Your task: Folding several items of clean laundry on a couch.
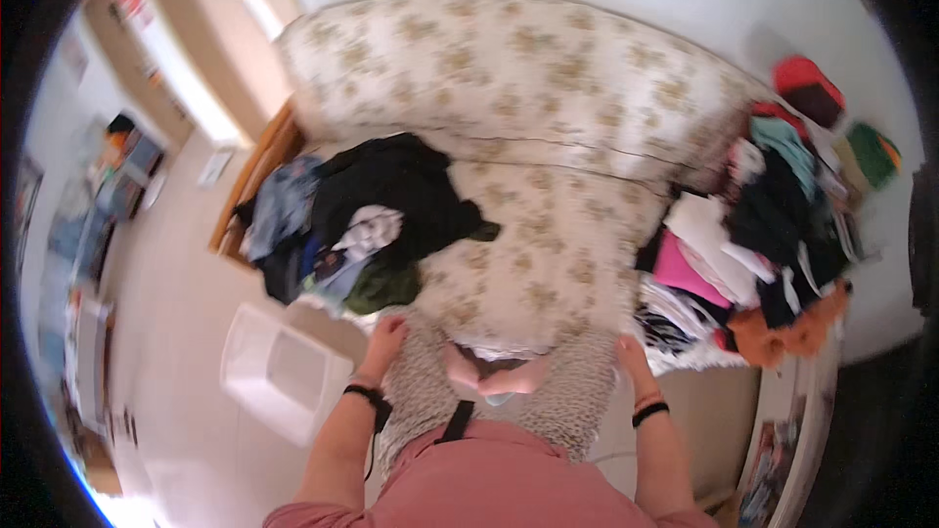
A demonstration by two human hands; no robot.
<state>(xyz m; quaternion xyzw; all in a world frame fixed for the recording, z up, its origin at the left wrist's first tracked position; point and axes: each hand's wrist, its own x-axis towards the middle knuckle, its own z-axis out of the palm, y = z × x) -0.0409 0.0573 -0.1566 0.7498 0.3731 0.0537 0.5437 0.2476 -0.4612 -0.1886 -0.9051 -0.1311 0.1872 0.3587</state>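
My left hand (386, 345) rests at the outer side of my left knee, against the patterned trousers (419, 381), its fingers curled. On the other side, my right hand (634, 361) lies along the right trouser leg, most of its fingers hard to make out. Before me is a sofa seat with a floral cover (535, 235). A heap on its left holds a black garment (389, 176), a denim piece (282, 198) and a dark green cloth (385, 286). The pile on the right includes a white garment (708, 235), a pink cloth (686, 271) and a black garment (770, 209).
A white plastic bin (253, 363) stands on the floor at my left. The sofa's wooden armrest (249, 176) borders the left heap. A red cap (807, 88) and a green cap (871, 154) sit beyond the right pile. An orange plush item (792, 326) lies at its front.
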